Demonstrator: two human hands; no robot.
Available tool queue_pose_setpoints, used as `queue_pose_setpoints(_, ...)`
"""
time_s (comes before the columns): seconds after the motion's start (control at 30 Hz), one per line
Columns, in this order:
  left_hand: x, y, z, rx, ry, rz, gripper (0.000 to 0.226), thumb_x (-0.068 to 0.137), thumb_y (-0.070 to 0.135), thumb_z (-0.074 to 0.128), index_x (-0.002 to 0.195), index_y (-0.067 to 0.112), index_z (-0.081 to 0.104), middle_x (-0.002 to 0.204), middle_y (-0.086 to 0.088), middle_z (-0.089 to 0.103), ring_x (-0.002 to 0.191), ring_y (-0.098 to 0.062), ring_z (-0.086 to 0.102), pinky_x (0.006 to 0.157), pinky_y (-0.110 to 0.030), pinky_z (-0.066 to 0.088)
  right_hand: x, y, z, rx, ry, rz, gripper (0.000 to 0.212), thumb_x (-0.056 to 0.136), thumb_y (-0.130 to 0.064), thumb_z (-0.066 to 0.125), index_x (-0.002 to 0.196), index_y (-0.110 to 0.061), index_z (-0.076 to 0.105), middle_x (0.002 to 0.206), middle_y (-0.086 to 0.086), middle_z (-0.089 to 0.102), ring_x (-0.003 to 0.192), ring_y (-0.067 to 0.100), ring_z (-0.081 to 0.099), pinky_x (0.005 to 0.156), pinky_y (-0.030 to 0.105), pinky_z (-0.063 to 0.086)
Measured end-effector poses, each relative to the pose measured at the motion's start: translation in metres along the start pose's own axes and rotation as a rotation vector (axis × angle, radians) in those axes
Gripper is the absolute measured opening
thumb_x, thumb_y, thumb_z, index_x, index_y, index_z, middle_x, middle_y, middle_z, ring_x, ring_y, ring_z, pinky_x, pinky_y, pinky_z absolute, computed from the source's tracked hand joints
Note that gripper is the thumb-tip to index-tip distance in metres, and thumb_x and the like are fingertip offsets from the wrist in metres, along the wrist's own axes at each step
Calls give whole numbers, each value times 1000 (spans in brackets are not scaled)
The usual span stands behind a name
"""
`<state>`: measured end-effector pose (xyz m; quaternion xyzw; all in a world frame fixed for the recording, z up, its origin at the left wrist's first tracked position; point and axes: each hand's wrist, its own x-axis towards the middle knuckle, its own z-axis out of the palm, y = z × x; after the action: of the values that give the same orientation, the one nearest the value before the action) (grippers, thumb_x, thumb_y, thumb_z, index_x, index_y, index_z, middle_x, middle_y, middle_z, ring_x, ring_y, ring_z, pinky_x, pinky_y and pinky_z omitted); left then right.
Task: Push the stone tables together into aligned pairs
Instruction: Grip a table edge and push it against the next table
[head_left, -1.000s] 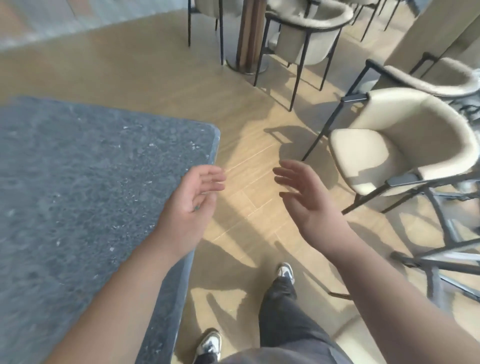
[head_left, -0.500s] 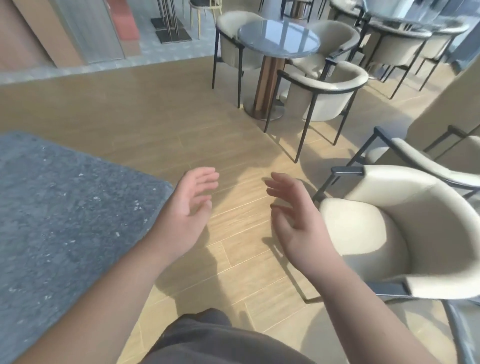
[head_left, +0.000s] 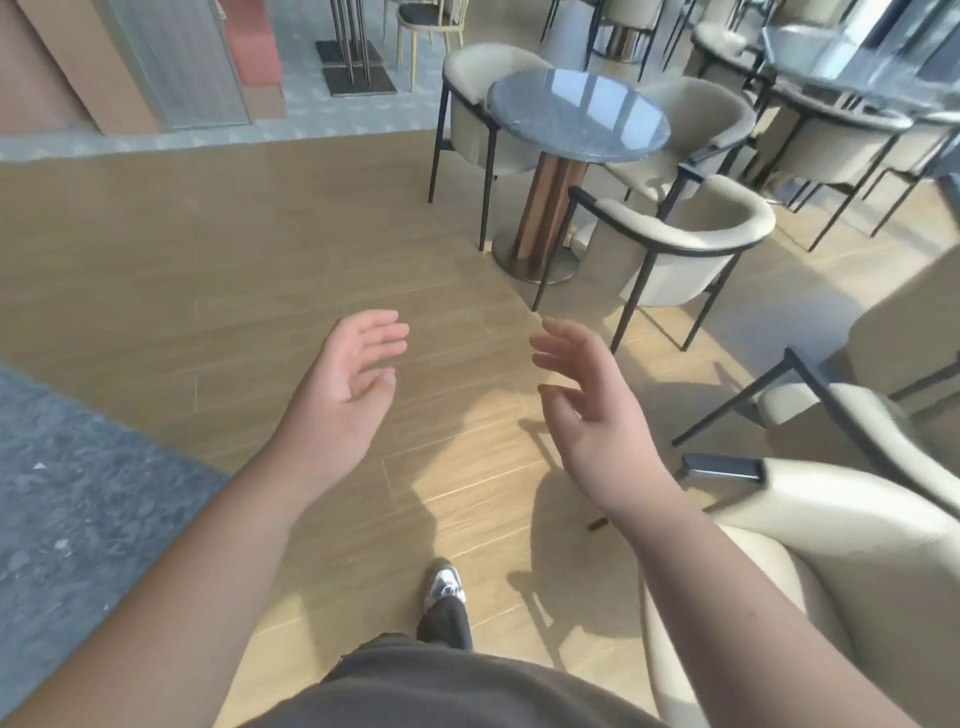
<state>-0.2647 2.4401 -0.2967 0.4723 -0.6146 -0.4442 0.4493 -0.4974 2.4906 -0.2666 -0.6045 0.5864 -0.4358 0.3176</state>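
Head view, the only one: I have both hands raised in front of me over the wooden floor (head_left: 208, 249), holding nothing. Left hand (head_left: 345, 387) has relaxed, nearly straight fingers, palm turned inward; right hand (head_left: 587, 410) likewise, fingers loosely spread, touching nothing. The grey stone table (head_left: 67, 499) lies at the lower left; only one corner of its top shows, pointing toward my left forearm, well apart from the fingers of either hand. A round stone table (head_left: 576, 117) stands ahead and to the right on a metal pedestal, ringed by cream chairs (head_left: 691, 249), also out of reach. Another cream chair (head_left: 831, 545) sits close by my right arm. Judgement: I am between tables, walking toward the next one to move. To do this step well, I should plant both palms flat against a table's edge, low and evenly spaced, push slowly so the heavy top does not twist, and check edge alignment before letting go. Chair legs nearby could snag.
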Motion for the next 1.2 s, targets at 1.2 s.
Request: queue_pose_setpoints(1.2, 419, -142, -271, 142, 1240, -218, 55, 91, -8, 45, 124, 36, 49, 128, 7, 60, 122, -12, 60, 108, -47, 46, 686, -47, 400, 122, -1165, -422, 55, 94, 2, 43, 139, -30, 44, 132, -15, 56, 122, -5, 52, 95, 7, 40)
